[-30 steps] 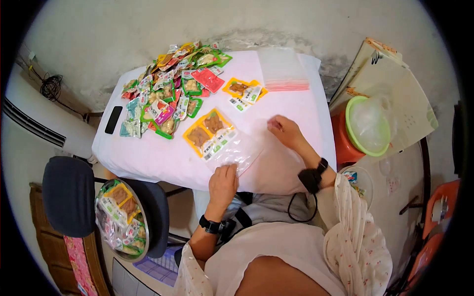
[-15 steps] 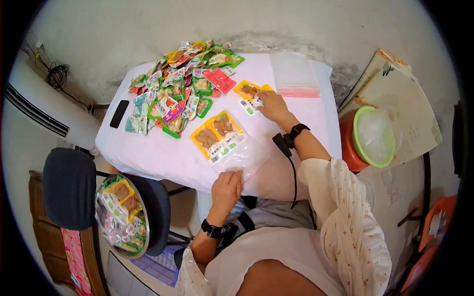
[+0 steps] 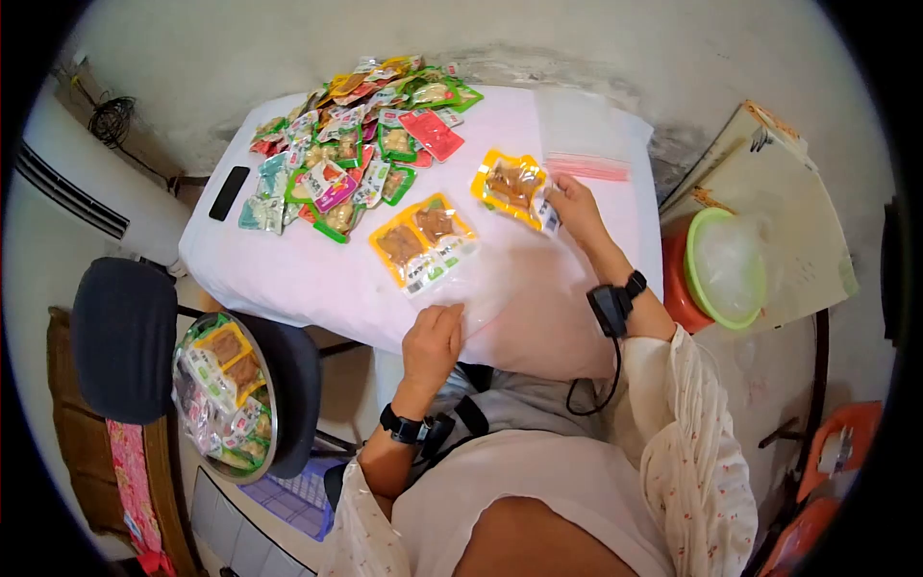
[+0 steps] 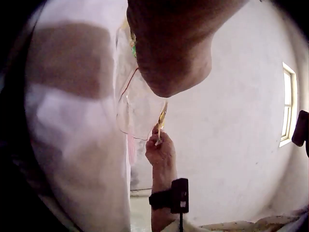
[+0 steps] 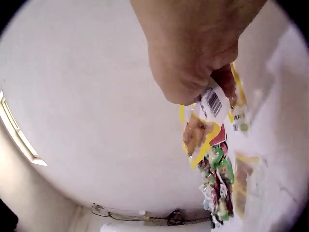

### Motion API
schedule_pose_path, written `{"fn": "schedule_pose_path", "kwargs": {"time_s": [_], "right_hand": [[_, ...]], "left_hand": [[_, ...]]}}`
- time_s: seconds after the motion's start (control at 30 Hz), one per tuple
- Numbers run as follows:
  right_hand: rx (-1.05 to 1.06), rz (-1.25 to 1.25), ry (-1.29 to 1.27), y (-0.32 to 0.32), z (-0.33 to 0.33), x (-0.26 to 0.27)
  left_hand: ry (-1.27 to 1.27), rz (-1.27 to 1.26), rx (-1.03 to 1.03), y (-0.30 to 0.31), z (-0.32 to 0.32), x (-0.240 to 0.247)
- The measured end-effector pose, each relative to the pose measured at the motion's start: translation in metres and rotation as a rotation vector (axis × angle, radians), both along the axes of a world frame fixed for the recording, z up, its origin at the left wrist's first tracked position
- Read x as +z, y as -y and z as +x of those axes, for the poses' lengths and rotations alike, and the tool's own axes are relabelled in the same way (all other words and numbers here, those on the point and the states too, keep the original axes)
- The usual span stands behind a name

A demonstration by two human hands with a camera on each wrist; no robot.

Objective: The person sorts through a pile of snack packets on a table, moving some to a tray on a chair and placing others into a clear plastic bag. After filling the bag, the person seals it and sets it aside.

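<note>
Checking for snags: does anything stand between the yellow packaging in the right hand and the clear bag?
Nothing visible stands between the yellow packaging in the right hand and the clear bag; the left hand is at the bag's near edge.

Light is soft, the window (image 4: 288, 94) glows pale, wrist views look hazy, and corners curve black.

behind the left fingers (image 3: 450, 319), at the wrist, we wear a black strap (image 3: 389, 419) with a dark box (image 3: 411, 431). behind the right fingers (image 3: 565, 194) we have a black band (image 3: 636, 283) and a blocky black case (image 3: 606, 310) trailing a thin black cable (image 4: 181, 222). farther back from the fingers, we wear loose cream sleeves (image 3: 697, 433) with small red prints and a pale top (image 3: 442, 500).
</note>
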State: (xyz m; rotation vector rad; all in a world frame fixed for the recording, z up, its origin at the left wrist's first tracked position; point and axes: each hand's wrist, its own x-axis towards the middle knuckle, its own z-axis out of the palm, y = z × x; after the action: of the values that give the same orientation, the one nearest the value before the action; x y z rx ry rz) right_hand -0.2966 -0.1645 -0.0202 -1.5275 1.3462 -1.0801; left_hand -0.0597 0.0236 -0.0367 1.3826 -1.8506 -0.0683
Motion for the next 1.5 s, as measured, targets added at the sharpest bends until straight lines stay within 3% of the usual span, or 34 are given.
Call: {"fn": "schedule_pose_path", "kwargs": {"time_s": [0.03,0.17,0.2,0.27,0.37,0.47,0.6,0.67,0.7,0.77,0.9,0.97,1.1,1.17,1.3,1.37,1.5], "right_hand": [[0.048,0.184,0.225,-0.016,-0.002,0.005],[0.067,0.302,0.452,-0.070,-0.014,0.008],[0.071,0.307,0.451,-0.082,-0.022,0.001],[0.334,0.371,0.474,-0.104,-0.039,-0.017],[0.352,0.589,0.293,-0.144,-0.035,-0.011],[0.321,0.573,0.173,-0.156,-0.023,-0.024],[0.255,0.481,0.236,-0.158,0.004,-0.035],[0.226,0.517,0.554,-0.159,0.019,-0.039],[0.232,0.519,0.552,-0.159,0.029,-0.037],[0.252,0.613,0.783,-0.163,0.048,-0.030],[0.354,0.599,0.743,-0.154,0.073,-0.040],[0.314,0.549,0.868,-0.147,0.088,-0.035],[0.252,0.647,0.760,-0.126,0.102,-0.048],[0.142,0.462,0.835,-0.123,0.111,-0.054],[-0.043,0.379,0.895,-0.114,0.134,-0.067],[-0.143,0.209,0.946,-0.113,0.141,-0.075],[-0.195,0.433,0.808,-0.117,0.142,-0.038]], "left_hand": [[-0.020,0.004,0.012,0.000,-0.002,0.000],[-0.020,0.018,0.020,0.001,-0.003,0.000],[-0.037,0.010,0.023,0.002,-0.003,0.000],[-0.054,0.001,0.036,0.003,-0.002,0.001],[-0.080,0.004,0.025,0.004,-0.002,0.004],[-0.100,0.004,0.015,0.004,-0.003,0.005],[-0.098,-0.016,0.010,0.004,-0.005,0.003],[-0.093,-0.015,0.019,0.003,-0.004,0.005],[-0.084,-0.042,0.012,0.003,-0.005,0.006],[-0.076,-0.067,0.005,0.002,-0.005,0.006],[-0.054,-0.071,-0.002,0.002,-0.006,0.002],[-0.057,-0.084,-0.004,0.002,-0.005,0.001],[-0.080,-0.085,-0.028,0.003,-0.005,0.002],[-0.086,-0.092,-0.031,0.003,-0.005,0.001],[-0.089,-0.082,-0.023,0.002,-0.005,0.000],[-0.085,-0.075,-0.021,0.000,-0.004,0.001],[-0.118,-0.054,-0.016,0.000,-0.002,0.001]]}}
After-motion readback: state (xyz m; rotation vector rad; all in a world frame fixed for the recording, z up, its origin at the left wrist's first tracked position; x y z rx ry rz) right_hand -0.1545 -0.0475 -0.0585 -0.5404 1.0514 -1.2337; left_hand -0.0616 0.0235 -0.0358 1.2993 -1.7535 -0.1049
